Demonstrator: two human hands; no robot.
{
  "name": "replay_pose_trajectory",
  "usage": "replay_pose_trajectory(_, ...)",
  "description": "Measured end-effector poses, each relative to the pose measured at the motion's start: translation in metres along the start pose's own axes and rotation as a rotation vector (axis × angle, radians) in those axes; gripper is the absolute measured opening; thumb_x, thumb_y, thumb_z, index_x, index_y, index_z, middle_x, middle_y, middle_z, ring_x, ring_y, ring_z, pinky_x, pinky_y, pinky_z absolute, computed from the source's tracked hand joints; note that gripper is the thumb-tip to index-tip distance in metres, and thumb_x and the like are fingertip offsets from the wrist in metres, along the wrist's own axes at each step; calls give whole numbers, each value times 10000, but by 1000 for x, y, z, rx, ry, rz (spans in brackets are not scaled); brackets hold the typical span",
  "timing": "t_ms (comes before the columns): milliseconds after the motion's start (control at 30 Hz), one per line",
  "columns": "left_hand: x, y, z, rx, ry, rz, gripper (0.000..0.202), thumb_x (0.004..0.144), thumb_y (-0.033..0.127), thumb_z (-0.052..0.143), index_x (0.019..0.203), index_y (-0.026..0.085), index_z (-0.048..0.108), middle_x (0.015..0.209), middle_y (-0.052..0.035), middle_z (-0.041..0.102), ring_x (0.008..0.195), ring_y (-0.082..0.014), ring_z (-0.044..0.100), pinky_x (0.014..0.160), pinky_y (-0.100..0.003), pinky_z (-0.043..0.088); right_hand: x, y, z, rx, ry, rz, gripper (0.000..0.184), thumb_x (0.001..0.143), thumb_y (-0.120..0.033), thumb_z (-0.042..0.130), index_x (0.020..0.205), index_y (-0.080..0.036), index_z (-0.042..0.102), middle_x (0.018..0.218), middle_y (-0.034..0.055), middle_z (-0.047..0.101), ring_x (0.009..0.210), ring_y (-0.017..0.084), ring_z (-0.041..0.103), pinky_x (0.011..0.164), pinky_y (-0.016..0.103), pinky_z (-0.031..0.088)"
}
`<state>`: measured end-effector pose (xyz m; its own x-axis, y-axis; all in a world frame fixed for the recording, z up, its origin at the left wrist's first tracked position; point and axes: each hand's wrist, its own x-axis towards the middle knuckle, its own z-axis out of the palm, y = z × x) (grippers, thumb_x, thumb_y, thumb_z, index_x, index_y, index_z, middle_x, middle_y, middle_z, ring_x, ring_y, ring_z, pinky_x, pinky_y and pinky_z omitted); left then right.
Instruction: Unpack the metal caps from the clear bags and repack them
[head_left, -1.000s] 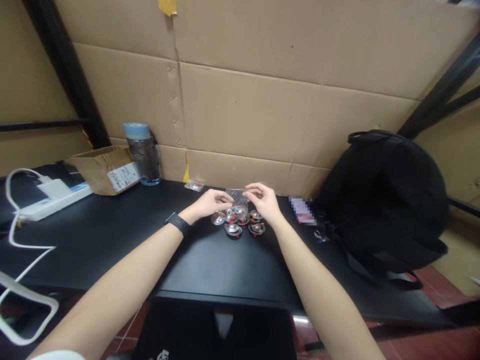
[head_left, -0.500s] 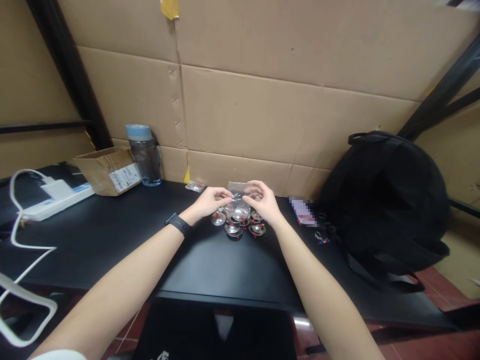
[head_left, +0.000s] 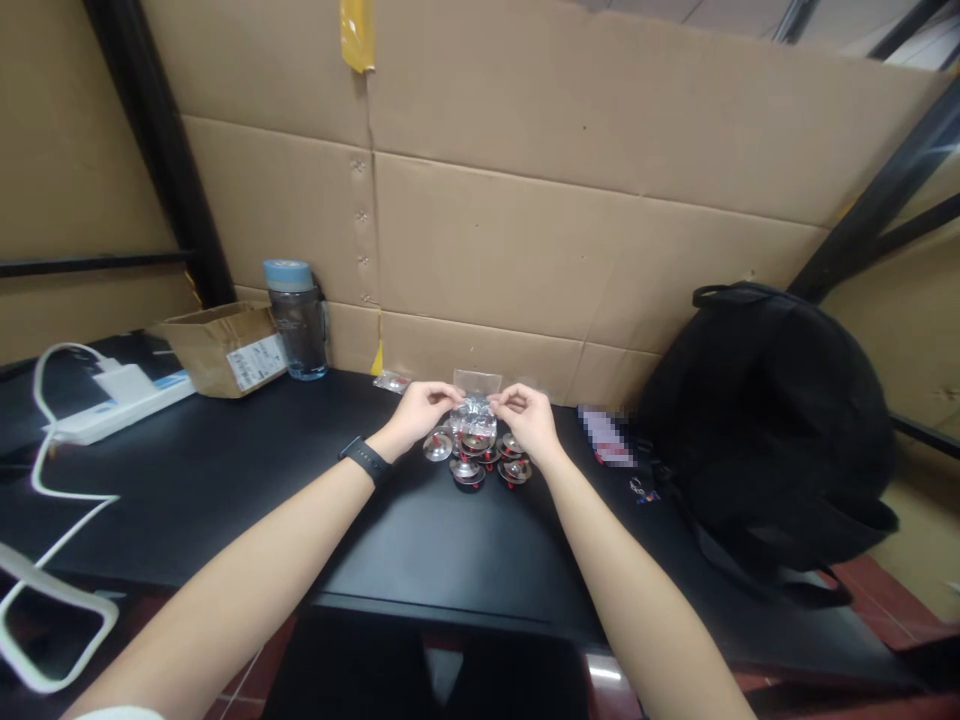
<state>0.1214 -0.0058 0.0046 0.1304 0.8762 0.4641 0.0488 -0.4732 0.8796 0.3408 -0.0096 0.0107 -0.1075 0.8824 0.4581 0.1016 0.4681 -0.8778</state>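
A clear plastic bag [head_left: 475, 418] is stretched between my two hands, its flap standing up toward the cardboard. My left hand [head_left: 426, 412] pinches one side of the bag between thumb and fingers; my right hand [head_left: 526, 415] pinches the other side. Just in front of and below the bag lie several shiny metal finger cymbals [head_left: 466, 470] with red loops. They sit in a loose cluster on the black tabletop [head_left: 420, 540], some overlapping. Whether the bag holds anything is hard to make out. Behind my left hand lies a small clear packet [head_left: 391, 382] with something red and silver in it.
To the left are a water bottle [head_left: 298, 325], an open cardboard box [head_left: 225, 350] and a white power strip [head_left: 120, 410] with a cable. A phone-like object [head_left: 604, 436], keys [head_left: 643, 490] and a black backpack [head_left: 765, 430] are on the right. Cardboard [head_left: 495, 250] walls the back.
My fingers have drawn in along the bag's sides, and the bag looks more crinkled and spread out. The right fingers have closed more. The whole view has shifted slightly upward.
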Motion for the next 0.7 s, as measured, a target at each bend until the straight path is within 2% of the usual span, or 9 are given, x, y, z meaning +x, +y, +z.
replay_pose_trajectory(100,1,2,-1,60,-103,15,150,756,179,673,815,167,810,1074,-106,778,1039,-247,708,965,-383,542,2,3,-3,-65,-32,21,157,707,-296,781,812,-180,767,981,106,794,929,267,750,873,396,589)
replay_pose_trajectory(200,0,3,-1,38,-159,-37,224,765,162,676,931,162,825,1093,-107,784,1045,-253,716,980,-392,544,2,4,-5,-117,-40,53,214,705,-293,776,884,-181,814,986,101,800,915,270,751,876,402,586)
replay_pose_trajectory(300,-2,3,1,-4,-159,-83,270,790,201,717,1038,140,805,1102,-119,782,1035,-256,723,983,-395,546,0,1,-7,-99,-58,100,372,716,-322,789,1052,-162,800,915,103,801,819,258,749,784,378,592)
replay_pose_trajectory(433,-5,3,1,-30,-184,-127,348,815,233,729,1144,126,769,1065,-124,787,900,-228,738,847,-344,582,-4,-4,-6,-66,-95,148,550,759,-328,772,1278,-160,704,756,67,771,702,227,718,635,318,563)
replay_pose_trajectory(500,-6,4,-1,-30,-207,-134,461,808,231,740,1257,130,717,969,-108,792,786,-202,728,729,-298,580,-5,-6,-6,-46,-106,128,609,757,-305,770,1343,-181,659,841,67,778,699,205,705,616,298,552)
replay_pose_trajectory(600,-8,7,-3,-50,-222,-126,751,791,230,764,1495,170,512,866,-68,774,645,-161,684,580,-238,534,-4,-9,-5,-19,-116,74,678,734,-269,774,1390,-212,616,1147,99,747,701,156,686,644,285,556)
replay_pose_trajectory(667,-9,9,-4,-77,-224,-112,889,777,230,780,1573,199,385,930,-81,770,602,-136,658,549,-221,518,-4,-11,-5,-5,-113,62,728,727,-256,771,1428,-237,577,1264,110,701,678,128,671,655,281,560)
replay_pose_trajectory(700,-9,10,-5,-95,-221,-98,930,767,227,789,1588,213,352,1025,-109,763,602,-124,652,556,-220,523,-4,-12,-5,4,-108,58,746,722,-250,773,1437,-251,563,1301,111,683,664,117,665,659,280,563)
